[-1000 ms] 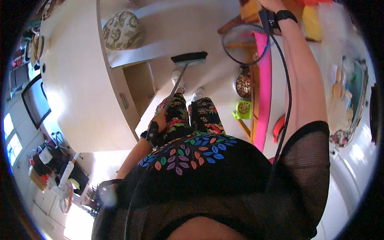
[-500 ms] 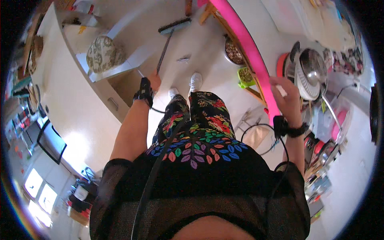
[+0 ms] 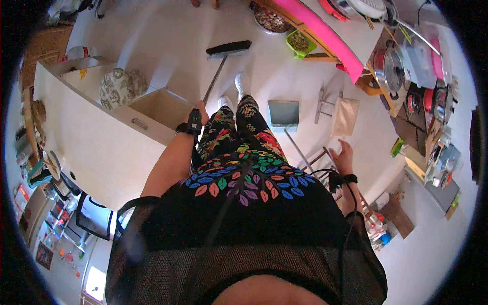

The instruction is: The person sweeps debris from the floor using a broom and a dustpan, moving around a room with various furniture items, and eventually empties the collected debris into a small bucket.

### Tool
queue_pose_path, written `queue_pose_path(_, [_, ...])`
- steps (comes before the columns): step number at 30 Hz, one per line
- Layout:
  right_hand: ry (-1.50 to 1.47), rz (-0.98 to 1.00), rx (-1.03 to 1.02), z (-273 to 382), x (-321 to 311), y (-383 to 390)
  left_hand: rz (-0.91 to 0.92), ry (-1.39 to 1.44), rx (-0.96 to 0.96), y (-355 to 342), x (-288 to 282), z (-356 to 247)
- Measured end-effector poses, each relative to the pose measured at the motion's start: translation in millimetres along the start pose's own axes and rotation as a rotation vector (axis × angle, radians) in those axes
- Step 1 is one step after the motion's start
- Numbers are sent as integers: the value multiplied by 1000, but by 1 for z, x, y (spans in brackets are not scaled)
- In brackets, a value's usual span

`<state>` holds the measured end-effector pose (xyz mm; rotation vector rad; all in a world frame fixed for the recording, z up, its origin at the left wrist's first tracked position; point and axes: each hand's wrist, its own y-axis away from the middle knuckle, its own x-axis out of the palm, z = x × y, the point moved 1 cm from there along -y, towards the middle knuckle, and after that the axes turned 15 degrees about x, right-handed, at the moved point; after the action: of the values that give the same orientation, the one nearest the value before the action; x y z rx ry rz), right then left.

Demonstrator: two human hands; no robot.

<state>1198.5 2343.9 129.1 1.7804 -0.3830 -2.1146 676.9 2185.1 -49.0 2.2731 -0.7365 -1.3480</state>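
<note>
left hand [image 3: 202, 113] gripping broom [image 3: 229, 49]; right hand [image 3: 344, 158] open near tan seat [image 3: 345, 117], grey dustpan [image 3: 283, 113] on floor [image 3: 173, 56]

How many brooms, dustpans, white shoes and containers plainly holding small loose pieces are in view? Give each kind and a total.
Brooms: 1, the broom in the left hand
Dustpans: 1, the grey-blue dustpan
White shoes: 2, the left shoe and the right shoe
Containers: 2, the round metal bowl and the green tray
Total: 6
</note>
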Motion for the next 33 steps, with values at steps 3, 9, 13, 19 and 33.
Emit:
queue_pose_path(3, [194,41,112,-42,62,57,51,504,-340,26,-43,-31])
queue_pose_path(9, [340,200,548,-7,65,125,-84,509,-329,75,-59,-22])
queue_pose_path(13, [91,-110,467,-66,68,156,-158,578,-549,67,-50,-22])
queue_pose_path(19, [-548,139,730,-105,86,192,-300,1005,-157,47,14,-17])
queue_pose_path(33, [-437,-8,642,-61,87,177,-309,989,-303,65,-12,-123])
